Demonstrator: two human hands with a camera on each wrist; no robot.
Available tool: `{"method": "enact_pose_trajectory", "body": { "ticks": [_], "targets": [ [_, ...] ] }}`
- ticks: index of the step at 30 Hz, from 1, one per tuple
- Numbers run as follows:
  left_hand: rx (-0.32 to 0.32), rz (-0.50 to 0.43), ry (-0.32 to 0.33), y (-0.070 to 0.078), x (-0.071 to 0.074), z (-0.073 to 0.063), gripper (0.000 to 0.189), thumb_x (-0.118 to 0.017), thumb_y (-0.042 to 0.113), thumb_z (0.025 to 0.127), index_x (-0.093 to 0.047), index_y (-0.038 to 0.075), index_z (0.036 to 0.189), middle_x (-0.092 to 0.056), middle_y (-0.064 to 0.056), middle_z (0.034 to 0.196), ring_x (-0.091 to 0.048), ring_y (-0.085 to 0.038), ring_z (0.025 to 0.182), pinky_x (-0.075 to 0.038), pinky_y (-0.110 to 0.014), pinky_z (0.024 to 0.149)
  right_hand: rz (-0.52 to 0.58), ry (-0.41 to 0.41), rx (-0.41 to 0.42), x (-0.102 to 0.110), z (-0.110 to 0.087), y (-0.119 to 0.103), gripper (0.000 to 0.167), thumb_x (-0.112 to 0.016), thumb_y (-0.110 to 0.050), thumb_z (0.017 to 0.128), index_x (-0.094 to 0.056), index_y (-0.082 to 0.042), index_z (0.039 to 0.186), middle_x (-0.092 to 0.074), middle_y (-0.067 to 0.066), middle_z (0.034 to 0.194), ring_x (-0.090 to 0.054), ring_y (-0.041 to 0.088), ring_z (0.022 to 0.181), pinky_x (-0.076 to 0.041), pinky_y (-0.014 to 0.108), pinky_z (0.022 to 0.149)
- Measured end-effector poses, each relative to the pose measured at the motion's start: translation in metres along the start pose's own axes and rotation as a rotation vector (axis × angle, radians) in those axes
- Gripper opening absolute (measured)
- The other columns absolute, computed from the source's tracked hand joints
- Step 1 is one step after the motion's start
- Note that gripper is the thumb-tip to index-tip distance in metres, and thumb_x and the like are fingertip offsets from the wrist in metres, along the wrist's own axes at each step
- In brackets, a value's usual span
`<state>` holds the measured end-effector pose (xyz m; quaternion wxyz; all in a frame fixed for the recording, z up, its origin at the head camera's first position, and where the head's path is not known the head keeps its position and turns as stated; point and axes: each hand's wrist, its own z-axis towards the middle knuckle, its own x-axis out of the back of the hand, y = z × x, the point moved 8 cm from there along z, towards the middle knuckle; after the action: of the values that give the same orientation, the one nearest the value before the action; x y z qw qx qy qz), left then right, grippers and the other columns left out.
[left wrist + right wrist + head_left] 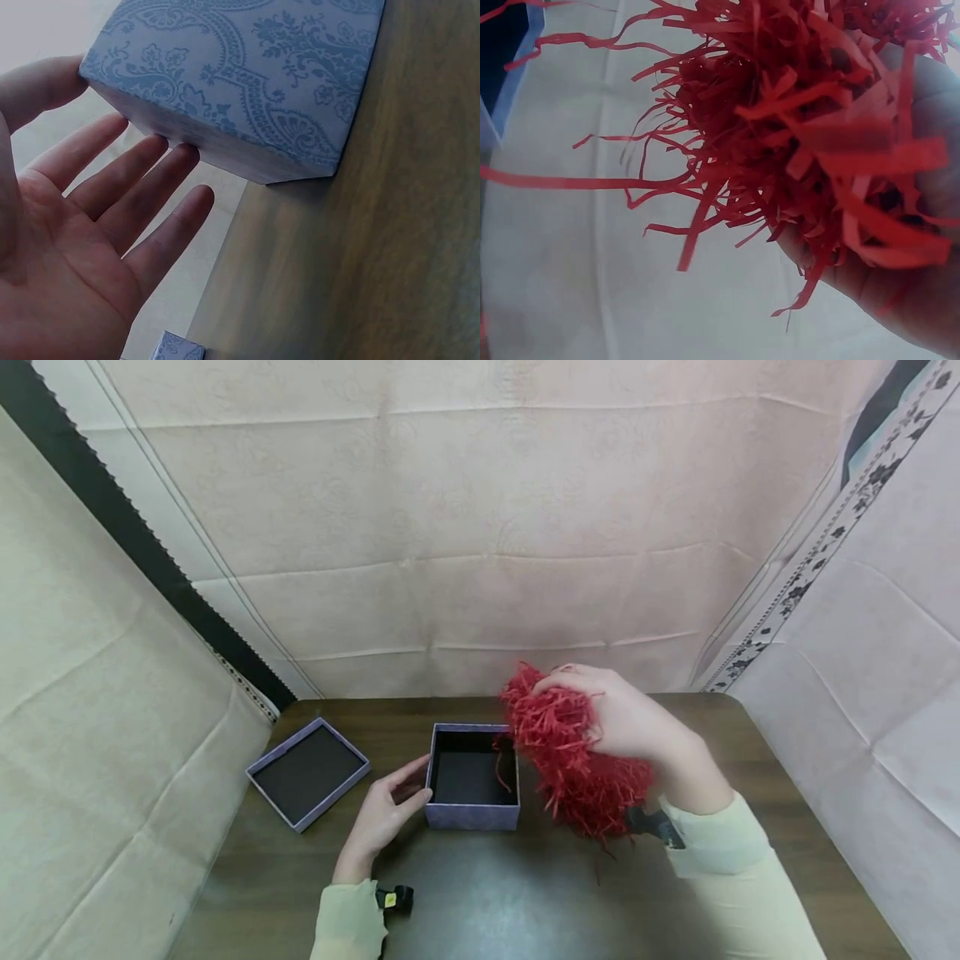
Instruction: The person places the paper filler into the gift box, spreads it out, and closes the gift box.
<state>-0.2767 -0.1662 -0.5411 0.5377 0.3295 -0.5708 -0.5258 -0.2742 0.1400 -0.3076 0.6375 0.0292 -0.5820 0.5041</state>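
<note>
The purple patterned box (472, 816) stands on the table without its lid, its dark inside showing. At its left side is my left hand (382, 814); in the left wrist view the fairly straight fingers (135, 176) touch the box (247, 75), with the thumb at a corner. My right hand (611, 710) grips a big tangled bunch of red shredded paper (555, 735) just right of the box. Some loose strands hang over the box's right rim into it. The right wrist view shows the shredded paper (780, 127) covering most of the fingers.
Left of the box lies its lid (307, 772), inner dark side up with a purple rim. Both stand on a dark wooden table (480, 902). Pale cloth (480, 527) hangs behind the table and at both sides.
</note>
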Motion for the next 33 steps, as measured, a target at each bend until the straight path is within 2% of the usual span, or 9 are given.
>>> {"method": "enact_pose_trajectory", "body": {
  "ticks": [5, 8, 13, 17, 20, 23, 27, 30, 33],
  "targets": [
    [0.001, 0.011, 0.000, -0.002, 0.003, 0.000, 0.056, -0.077, 0.013, 0.100, -0.060, 0.008, 0.152, -0.064, -0.014, 0.148, -0.063, -0.034, 0.131, -0.050, -0.050, 0.112, 0.067, -0.040, 0.029, -0.036, 0.019, 0.005, 0.041, -0.088, -0.025, 0.089, -0.072, -0.030, 0.126, -0.069, -0.013, 0.121, -0.063, 0.010, 0.119, -0.054, 0.044, 0.105],
    [-0.010, 0.019, -0.008, -0.002, 0.006, -0.001, 0.056, -0.078, 0.014, 0.100, -0.060, 0.010, 0.153, -0.064, -0.013, 0.147, -0.063, -0.034, 0.131, -0.049, -0.053, 0.111, 0.100, -0.063, 0.051, -0.059, 0.032, 0.011, 0.042, -0.089, -0.027, 0.088, -0.072, -0.029, 0.126, -0.069, -0.014, 0.121, -0.063, 0.008, 0.119, -0.054, 0.041, 0.106],
    [-0.057, 0.017, -0.045, -0.001, 0.004, -0.003, 0.059, -0.078, 0.015, 0.099, -0.058, 0.010, 0.154, -0.063, -0.014, 0.148, -0.062, -0.036, 0.132, -0.046, -0.063, 0.111, 0.153, -0.088, 0.092, -0.090, 0.049, 0.021, 0.044, -0.090, -0.024, 0.088, -0.073, -0.023, 0.128, -0.071, -0.012, 0.123, -0.065, 0.008, 0.119, -0.053, 0.039, 0.108],
    [-0.068, 0.006, -0.059, 0.000, 0.003, -0.003, 0.060, -0.078, 0.015, 0.099, -0.057, 0.010, 0.155, -0.063, -0.015, 0.149, -0.061, -0.037, 0.133, -0.045, -0.065, 0.111, 0.164, -0.108, 0.069, -0.109, 0.060, 0.033, 0.042, -0.087, -0.017, 0.090, -0.073, -0.019, 0.129, -0.072, -0.010, 0.124, -0.065, 0.010, 0.119, -0.053, 0.040, 0.108],
    [-0.065, 0.003, -0.056, -0.001, 0.002, -0.003, 0.059, -0.077, 0.013, 0.099, -0.057, 0.010, 0.155, -0.063, -0.015, 0.149, -0.060, -0.038, 0.134, -0.045, -0.066, 0.112, 0.131, -0.129, 0.031, -0.121, 0.064, 0.044, 0.043, -0.083, -0.012, 0.090, -0.072, -0.017, 0.132, -0.072, -0.006, 0.127, -0.065, 0.013, 0.120, -0.053, 0.040, 0.106],
    [-0.062, 0.000, -0.051, -0.001, 0.002, -0.003, 0.059, -0.076, 0.009, 0.099, -0.057, 0.009, 0.155, -0.062, -0.015, 0.150, -0.060, -0.039, 0.135, -0.044, -0.066, 0.112, 0.061, -0.173, -0.005, -0.137, 0.065, 0.055, 0.044, -0.082, -0.016, 0.091, -0.071, -0.017, 0.134, -0.073, -0.003, 0.128, -0.066, 0.016, 0.121, -0.054, 0.041, 0.107],
    [-0.063, 0.005, -0.052, 0.000, 0.001, -0.003, 0.059, -0.075, 0.007, 0.100, -0.056, 0.009, 0.155, -0.061, -0.017, 0.150, -0.060, -0.038, 0.135, -0.045, -0.065, 0.112, -0.054, -0.247, -0.061, -0.160, 0.062, 0.072, 0.045, -0.082, -0.023, 0.092, -0.071, -0.017, 0.135, -0.072, 0.001, 0.132, -0.063, 0.024, 0.131, -0.048, 0.045, 0.115],
    [-0.069, -0.016, -0.062, 0.001, 0.000, -0.003, 0.059, -0.075, 0.009, 0.100, -0.055, 0.007, 0.156, -0.060, -0.021, 0.150, -0.060, -0.039, 0.135, -0.045, -0.064, 0.112, -0.127, -0.286, -0.111, -0.176, 0.060, 0.083, 0.047, -0.083, -0.022, 0.091, -0.071, -0.020, 0.136, -0.071, 0.004, 0.137, -0.059, 0.030, 0.137, -0.048, 0.049, 0.115],
    [-0.066, -0.039, -0.070, 0.001, -0.001, -0.003, 0.060, -0.076, 0.012, 0.101, -0.055, 0.006, 0.156, -0.060, -0.022, 0.149, -0.060, -0.038, 0.135, -0.046, -0.063, 0.111, -0.185, -0.317, -0.141, -0.189, 0.060, 0.089, 0.051, -0.084, -0.019, 0.088, -0.071, -0.023, 0.138, -0.069, 0.006, 0.140, -0.060, 0.032, 0.136, -0.053, 0.051, 0.109]
  ]
}}
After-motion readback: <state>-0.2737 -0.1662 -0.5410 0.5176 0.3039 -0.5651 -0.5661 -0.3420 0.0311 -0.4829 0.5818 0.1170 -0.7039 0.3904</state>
